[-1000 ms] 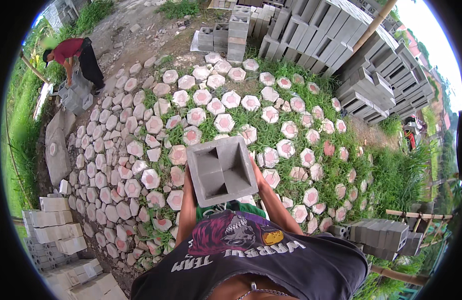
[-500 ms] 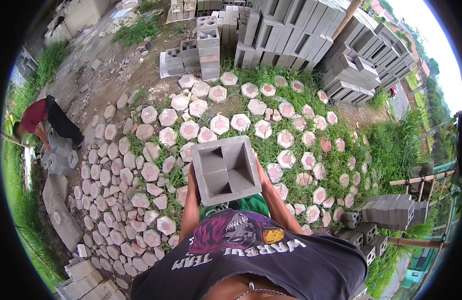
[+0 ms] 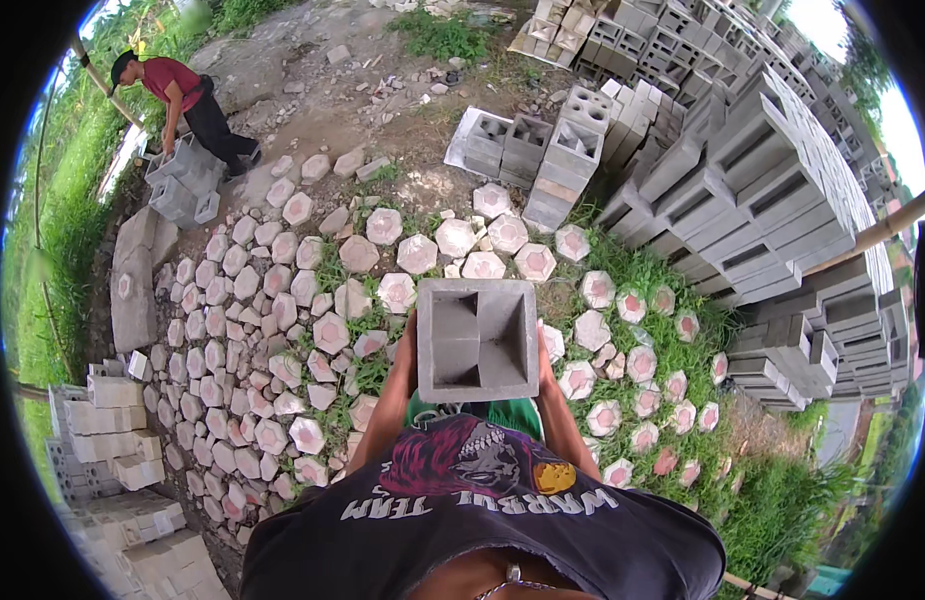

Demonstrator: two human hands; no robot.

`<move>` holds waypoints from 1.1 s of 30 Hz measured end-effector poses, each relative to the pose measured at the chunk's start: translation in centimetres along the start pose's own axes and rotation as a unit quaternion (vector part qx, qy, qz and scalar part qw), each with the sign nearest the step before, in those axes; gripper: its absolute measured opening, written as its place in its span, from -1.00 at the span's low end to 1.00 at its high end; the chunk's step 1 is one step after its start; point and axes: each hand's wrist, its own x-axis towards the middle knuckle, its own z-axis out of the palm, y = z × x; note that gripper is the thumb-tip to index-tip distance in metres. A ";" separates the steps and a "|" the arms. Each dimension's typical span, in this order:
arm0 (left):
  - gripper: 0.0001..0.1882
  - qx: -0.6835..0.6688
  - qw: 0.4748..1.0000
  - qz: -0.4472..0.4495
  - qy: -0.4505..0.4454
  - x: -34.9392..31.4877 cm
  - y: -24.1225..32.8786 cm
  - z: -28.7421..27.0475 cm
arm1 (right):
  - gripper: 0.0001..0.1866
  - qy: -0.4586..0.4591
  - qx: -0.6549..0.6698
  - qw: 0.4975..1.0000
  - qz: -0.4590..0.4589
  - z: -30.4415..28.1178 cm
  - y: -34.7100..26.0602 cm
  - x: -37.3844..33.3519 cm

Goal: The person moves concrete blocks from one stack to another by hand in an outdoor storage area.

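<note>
I carry a grey hollow concrete block (image 3: 476, 340) with two square cavities, held level in front of my chest. My left hand (image 3: 409, 345) grips its left side and my right hand (image 3: 543, 362) grips its right side; the fingers are mostly hidden behind the block. Under the block lies ground paved with hexagonal pavers (image 3: 397, 292), pinkish in the middle, with grass between them.
Tall stacks of grey hollow blocks (image 3: 772, 190) fill the right and far side, with a lower pile (image 3: 527, 150) ahead. Another person (image 3: 187, 100) in a red shirt bends over blocks (image 3: 182, 185) at the far left. More pale blocks (image 3: 107, 440) are stacked at the lower left.
The view has swung toward the block stacks ahead, which now look closer. The other person has shifted toward the upper left. Both hands hold the block as before.
</note>
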 end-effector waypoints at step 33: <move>-0.36 0.115 0.988 -0.076 -0.075 41.6 35.0 25.2 | -0.17 0.126 0.084 0.984 -0.099 8.0 -34.3 37.0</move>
